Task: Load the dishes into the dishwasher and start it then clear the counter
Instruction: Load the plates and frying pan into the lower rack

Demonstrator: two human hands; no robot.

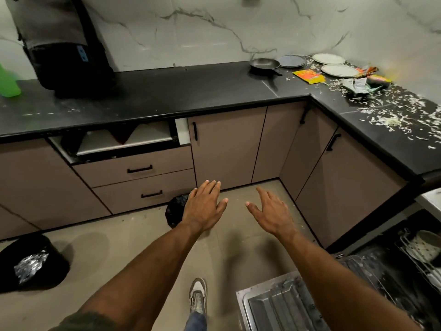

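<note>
My left hand (204, 206) and my right hand (270, 212) hang in front of me over the floor, fingers spread, holding nothing. On the black counter (191, 91) at the far right corner lie a dark frying pan (264, 64), a grey-blue plate (292, 60) and two white plates (328, 58) (339, 70). The dishwasher (391, 271) stands open at the lower right, its door (276, 304) folded down. A patterned cup (423, 244) sits in its rack.
Yellow and orange wrappers (309, 76), crumpled packets (360, 86) and white scraps (391, 118) litter the right counter. A black backpack (64, 46) and a green bottle (8, 82) stand at the left. A drawer (124, 142) is open. Black bin bags (31, 263) (175, 210) lie on the floor.
</note>
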